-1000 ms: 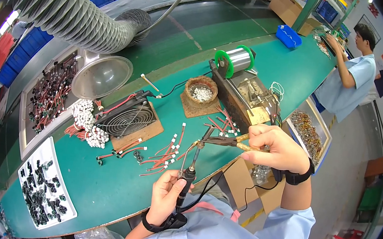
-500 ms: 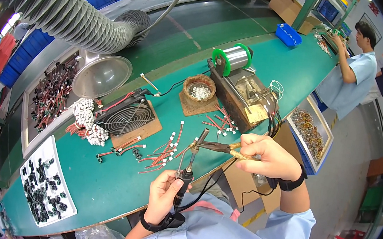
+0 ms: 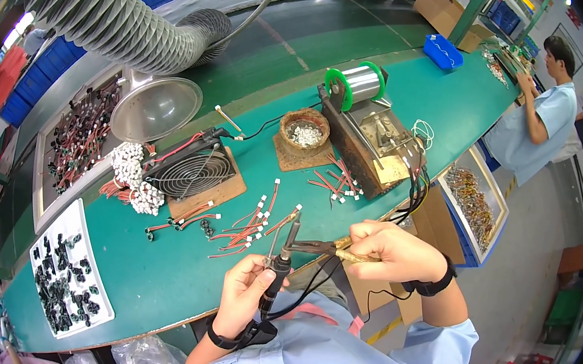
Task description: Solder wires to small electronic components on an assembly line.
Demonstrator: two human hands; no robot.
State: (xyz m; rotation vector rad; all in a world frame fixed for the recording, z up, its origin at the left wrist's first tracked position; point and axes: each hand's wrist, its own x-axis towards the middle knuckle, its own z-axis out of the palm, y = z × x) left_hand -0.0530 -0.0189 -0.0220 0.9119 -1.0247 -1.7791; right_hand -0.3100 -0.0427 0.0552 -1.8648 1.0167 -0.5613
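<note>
My left hand (image 3: 241,297) grips the black handle of a soldering iron (image 3: 278,272), whose tip points up and away from me. A thin wire stands beside it, between the fingers of that hand. My right hand (image 3: 396,252) is closed on the yellow handles of a pair of pliers (image 3: 319,246). The jaws of the pliers reach left to the iron's shaft. Several red wires with white end connectors (image 3: 244,228) lie on the green table mat (image 3: 173,276) just beyond both hands.
A small fan on a wooden board (image 3: 191,170), a ribbed extraction hose with a metal funnel (image 3: 153,104), a bowl (image 3: 304,132) and a solder spool on a stand (image 3: 354,84) sit behind. A white tray of black parts (image 3: 69,279) lies left. Another person (image 3: 542,117) works at the far right.
My right hand has brought the pliers down and slightly left, closer to the soldering iron. My left hand has barely shifted.
</note>
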